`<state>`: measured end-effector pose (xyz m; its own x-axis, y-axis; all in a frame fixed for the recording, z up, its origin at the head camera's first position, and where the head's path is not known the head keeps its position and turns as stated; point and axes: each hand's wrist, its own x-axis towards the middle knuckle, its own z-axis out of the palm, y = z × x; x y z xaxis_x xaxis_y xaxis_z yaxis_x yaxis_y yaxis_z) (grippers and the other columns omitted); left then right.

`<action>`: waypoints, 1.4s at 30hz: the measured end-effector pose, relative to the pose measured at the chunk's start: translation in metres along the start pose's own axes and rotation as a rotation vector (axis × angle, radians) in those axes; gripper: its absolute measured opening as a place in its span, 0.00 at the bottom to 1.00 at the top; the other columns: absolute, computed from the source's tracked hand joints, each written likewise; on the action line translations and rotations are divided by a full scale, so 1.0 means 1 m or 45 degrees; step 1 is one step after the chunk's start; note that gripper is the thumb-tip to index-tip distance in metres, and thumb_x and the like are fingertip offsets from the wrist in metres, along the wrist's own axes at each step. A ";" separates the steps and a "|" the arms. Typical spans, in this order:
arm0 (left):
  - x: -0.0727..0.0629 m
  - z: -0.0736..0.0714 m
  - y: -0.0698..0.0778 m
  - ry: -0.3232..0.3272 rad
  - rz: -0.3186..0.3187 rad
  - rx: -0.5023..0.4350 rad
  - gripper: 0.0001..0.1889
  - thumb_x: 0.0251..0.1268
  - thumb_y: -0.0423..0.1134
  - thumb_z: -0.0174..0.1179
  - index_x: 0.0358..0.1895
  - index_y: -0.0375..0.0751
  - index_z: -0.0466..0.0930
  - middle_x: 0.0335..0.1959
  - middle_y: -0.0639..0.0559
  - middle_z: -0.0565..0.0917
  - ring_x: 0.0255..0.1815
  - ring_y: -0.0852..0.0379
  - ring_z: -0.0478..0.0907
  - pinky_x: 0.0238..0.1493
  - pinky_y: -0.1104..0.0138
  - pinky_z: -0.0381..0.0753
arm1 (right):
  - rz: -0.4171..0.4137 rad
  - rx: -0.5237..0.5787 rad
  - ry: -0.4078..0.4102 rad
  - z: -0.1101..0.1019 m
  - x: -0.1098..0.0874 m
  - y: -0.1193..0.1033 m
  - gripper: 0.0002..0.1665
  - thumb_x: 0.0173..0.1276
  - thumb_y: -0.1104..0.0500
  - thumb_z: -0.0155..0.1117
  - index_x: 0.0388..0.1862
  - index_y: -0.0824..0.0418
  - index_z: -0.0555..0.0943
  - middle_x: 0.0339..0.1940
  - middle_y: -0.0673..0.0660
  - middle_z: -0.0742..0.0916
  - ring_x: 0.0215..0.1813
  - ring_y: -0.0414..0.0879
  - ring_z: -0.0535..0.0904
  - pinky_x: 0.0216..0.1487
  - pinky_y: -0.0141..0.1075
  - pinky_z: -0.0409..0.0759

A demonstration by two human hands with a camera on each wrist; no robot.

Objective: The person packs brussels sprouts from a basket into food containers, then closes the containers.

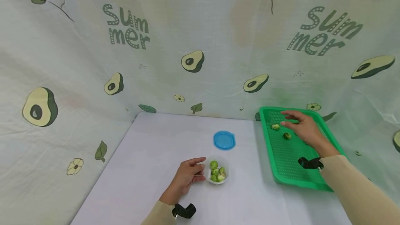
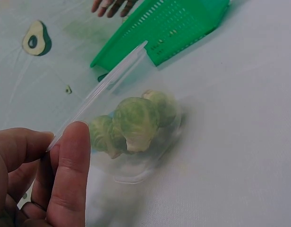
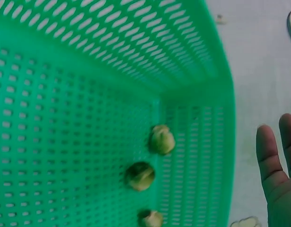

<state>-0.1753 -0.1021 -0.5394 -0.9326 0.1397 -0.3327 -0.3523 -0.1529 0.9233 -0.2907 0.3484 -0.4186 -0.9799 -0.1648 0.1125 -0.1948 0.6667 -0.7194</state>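
While left hand [image 1: 185,175] pinches bowl [image 2: 129,168], sprouts [image 1: 215,172] inside, near hand

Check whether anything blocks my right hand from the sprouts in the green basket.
Nothing visible does: your right hand hovers above the open-topped green basket, and the three sprouts inside lie uncovered.

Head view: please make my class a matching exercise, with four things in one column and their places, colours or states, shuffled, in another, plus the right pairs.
Column one
1. Lid
2. Tub
3. Left hand
4. Right hand

Column two
A. Pinching the tub
B. Empty, at the green basket
C. Blue, on the table
D. See-through, sprouts inside

Pairs: 1-C, 2-D, 3-A, 4-B
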 end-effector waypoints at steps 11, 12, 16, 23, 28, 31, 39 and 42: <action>0.000 0.001 -0.004 0.009 -0.012 -0.001 0.23 0.73 0.32 0.65 0.69 0.33 0.80 0.31 0.52 0.81 0.32 0.59 0.80 0.36 0.67 0.91 | 0.105 -0.004 -0.134 -0.003 0.004 0.054 0.41 0.82 0.41 0.59 0.83 0.61 0.64 0.79 0.76 0.66 0.74 0.75 0.64 0.58 0.67 0.81; 0.000 0.001 -0.004 0.006 -0.011 0.001 0.23 0.73 0.33 0.65 0.69 0.33 0.80 0.32 0.52 0.81 0.32 0.59 0.80 0.36 0.67 0.91 | 0.111 -0.010 -0.139 -0.003 0.004 0.058 0.41 0.82 0.41 0.58 0.83 0.61 0.64 0.79 0.76 0.66 0.74 0.76 0.65 0.57 0.66 0.81; -0.002 0.001 -0.004 -0.005 -0.007 0.001 0.23 0.74 0.33 0.65 0.69 0.33 0.79 0.32 0.52 0.80 0.32 0.60 0.80 0.36 0.67 0.91 | 0.126 -0.029 -0.161 -0.002 0.006 0.070 0.40 0.83 0.43 0.58 0.83 0.63 0.64 0.78 0.77 0.67 0.73 0.76 0.66 0.57 0.66 0.80; -0.004 0.001 -0.003 -0.016 -0.010 -0.001 0.23 0.75 0.33 0.65 0.70 0.33 0.78 0.32 0.52 0.81 0.31 0.60 0.80 0.35 0.67 0.91 | 0.135 -0.116 -0.203 0.000 0.010 0.088 0.37 0.83 0.48 0.60 0.80 0.68 0.66 0.77 0.80 0.67 0.72 0.78 0.68 0.57 0.69 0.80; -0.001 0.000 -0.003 -0.009 -0.014 0.010 0.23 0.74 0.33 0.64 0.70 0.35 0.80 0.31 0.51 0.81 0.31 0.60 0.80 0.35 0.67 0.91 | 0.148 -0.150 -0.275 0.001 0.013 0.100 0.37 0.82 0.51 0.62 0.80 0.69 0.66 0.76 0.82 0.67 0.71 0.79 0.69 0.59 0.70 0.79; 0.000 -0.001 -0.002 0.005 -0.019 0.018 0.22 0.74 0.33 0.65 0.69 0.36 0.80 0.32 0.51 0.81 0.31 0.60 0.80 0.36 0.67 0.91 | 0.147 -0.148 -0.300 0.003 0.015 0.105 0.37 0.81 0.53 0.63 0.80 0.70 0.66 0.76 0.83 0.66 0.70 0.80 0.69 0.59 0.71 0.78; 0.001 -0.001 0.000 0.011 -0.020 0.024 0.22 0.74 0.33 0.65 0.69 0.36 0.81 0.32 0.50 0.81 0.31 0.60 0.80 0.36 0.66 0.91 | 0.193 -0.165 -0.328 0.007 0.021 0.112 0.36 0.80 0.55 0.63 0.79 0.70 0.67 0.72 0.83 0.71 0.69 0.80 0.71 0.61 0.72 0.77; 0.003 -0.001 0.000 0.001 -0.014 0.018 0.22 0.74 0.33 0.65 0.69 0.36 0.81 0.32 0.50 0.81 0.31 0.60 0.80 0.36 0.66 0.91 | 0.194 -0.169 -0.332 0.007 0.022 0.113 0.36 0.80 0.55 0.63 0.79 0.70 0.67 0.70 0.83 0.73 0.68 0.80 0.72 0.60 0.71 0.77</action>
<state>-0.1777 -0.1024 -0.5405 -0.9288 0.1402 -0.3429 -0.3613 -0.1376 0.9222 -0.3340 0.4151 -0.5022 -0.9574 -0.2249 -0.1813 -0.0675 0.7842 -0.6168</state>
